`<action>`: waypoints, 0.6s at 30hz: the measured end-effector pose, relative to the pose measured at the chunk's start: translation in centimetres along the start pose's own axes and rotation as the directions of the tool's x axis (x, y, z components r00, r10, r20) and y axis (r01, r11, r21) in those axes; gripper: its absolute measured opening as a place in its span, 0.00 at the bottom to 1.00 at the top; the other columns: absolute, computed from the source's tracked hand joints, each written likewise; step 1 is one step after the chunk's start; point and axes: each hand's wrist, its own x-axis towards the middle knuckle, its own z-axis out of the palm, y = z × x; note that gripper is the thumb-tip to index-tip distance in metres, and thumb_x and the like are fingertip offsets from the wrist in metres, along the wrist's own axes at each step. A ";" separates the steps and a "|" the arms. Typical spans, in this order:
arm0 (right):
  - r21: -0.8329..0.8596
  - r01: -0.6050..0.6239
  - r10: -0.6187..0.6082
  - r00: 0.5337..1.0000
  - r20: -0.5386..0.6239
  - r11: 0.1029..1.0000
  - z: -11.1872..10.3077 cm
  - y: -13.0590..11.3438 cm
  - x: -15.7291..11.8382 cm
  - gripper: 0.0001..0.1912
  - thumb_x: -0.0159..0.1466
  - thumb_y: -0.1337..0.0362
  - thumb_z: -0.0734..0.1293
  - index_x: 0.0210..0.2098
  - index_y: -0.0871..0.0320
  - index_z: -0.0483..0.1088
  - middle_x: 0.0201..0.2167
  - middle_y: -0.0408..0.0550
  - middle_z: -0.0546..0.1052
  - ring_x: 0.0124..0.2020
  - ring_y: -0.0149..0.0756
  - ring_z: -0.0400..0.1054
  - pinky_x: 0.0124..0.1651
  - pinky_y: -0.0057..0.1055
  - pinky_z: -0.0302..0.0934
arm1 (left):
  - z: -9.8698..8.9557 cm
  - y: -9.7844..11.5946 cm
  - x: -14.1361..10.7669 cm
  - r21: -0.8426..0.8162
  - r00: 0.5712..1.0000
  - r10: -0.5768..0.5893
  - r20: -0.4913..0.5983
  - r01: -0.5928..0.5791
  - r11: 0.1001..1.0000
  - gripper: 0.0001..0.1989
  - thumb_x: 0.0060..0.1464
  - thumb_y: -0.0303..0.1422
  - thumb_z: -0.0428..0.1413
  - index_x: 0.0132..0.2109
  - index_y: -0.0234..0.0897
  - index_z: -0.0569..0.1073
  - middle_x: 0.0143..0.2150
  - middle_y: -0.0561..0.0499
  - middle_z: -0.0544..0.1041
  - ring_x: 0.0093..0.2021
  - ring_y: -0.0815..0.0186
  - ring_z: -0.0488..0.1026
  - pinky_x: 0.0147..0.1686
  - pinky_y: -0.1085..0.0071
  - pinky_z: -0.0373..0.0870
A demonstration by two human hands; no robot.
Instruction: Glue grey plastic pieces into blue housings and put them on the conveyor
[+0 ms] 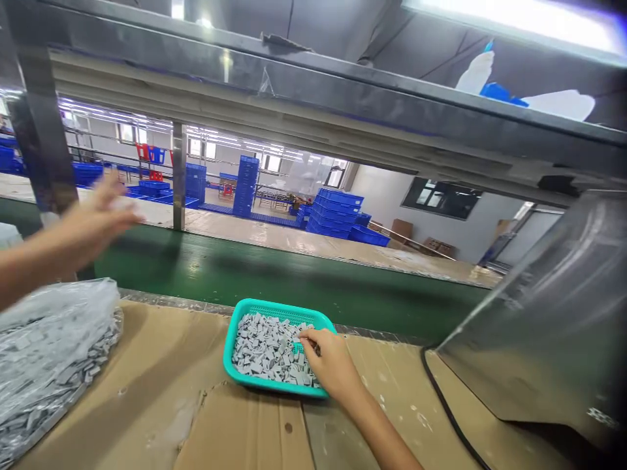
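Observation:
A turquoise plastic basket (229,352) filled with small grey plastic pieces (267,346) stands on the cardboard-covered bench. My right hand (330,359) reaches over its right side, thumb and forefinger pinched together at a small grey plastic piece. Under those fingertips a patch of the basket's green floor shows. Raised at the far left, my left hand (100,215) is smeared by motion; its fingers look stretched apart, with nothing visible in them. Below it lies a clear plastic bag (59,352) holding many similar grey pieces.
Behind the bench runs a green conveyor belt (220,267). A metal housing (553,313) stands at the right, with a black cable (443,398) beside it. A steel shelf beam (313,78) crosses overhead. Stacked blue crates (333,212) stand beyond the belt.

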 end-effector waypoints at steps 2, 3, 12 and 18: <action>-0.039 0.025 -0.024 0.999 0.038 0.999 0.2 0.3 -0.1 0.12 0.56 0.69 0.57 0.30 0.61 0.72 0.30 0.54 0.75 0.35 0.44 0.66 0.41 0.43 0.57 | 6.2 -0.1 -1.9 0.061 0.935 -0.160 0.317 0.149 0.987 0.33 0.50 0.44 0.42 0.60 0.37 0.42 0.60 0.39 0.53 0.54 0.56 0.60 0.45 0.59 0.65; -0.053 0.040 -0.037 0.998 0.053 0.998 0.4 0.5 -0.2 0.12 0.55 0.69 0.58 0.32 0.61 0.72 0.32 0.54 0.75 0.37 0.44 0.66 0.43 0.42 0.57 | 9.1 -0.6 -3.0 0.095 0.913 -0.171 0.370 0.146 0.985 0.31 0.49 0.44 0.43 0.58 0.35 0.51 0.57 0.37 0.58 0.54 0.54 0.60 0.46 0.56 0.63; -0.154 0.084 -0.052 0.979 0.196 0.984 0.5 1.0 -0.8 0.14 0.54 0.68 0.62 0.40 0.59 0.71 0.40 0.50 0.74 0.43 0.40 0.65 0.47 0.32 0.57 | 18.3 -8.5 -6.8 0.383 0.842 0.131 0.523 -0.369 0.847 0.25 0.55 0.43 0.35 0.57 0.41 0.58 0.61 0.47 0.51 0.58 0.58 0.54 0.54 0.59 0.54; -0.124 0.086 -0.054 0.969 0.240 0.989 0.5 0.7 -0.5 0.13 0.52 0.73 0.61 0.34 0.58 0.74 0.35 0.47 0.76 0.38 0.35 0.67 0.43 0.28 0.58 | 18.0 -8.2 -6.4 0.407 0.875 0.163 0.456 -0.368 0.836 0.26 0.53 0.43 0.37 0.55 0.37 0.60 0.61 0.42 0.51 0.55 0.55 0.58 0.49 0.61 0.60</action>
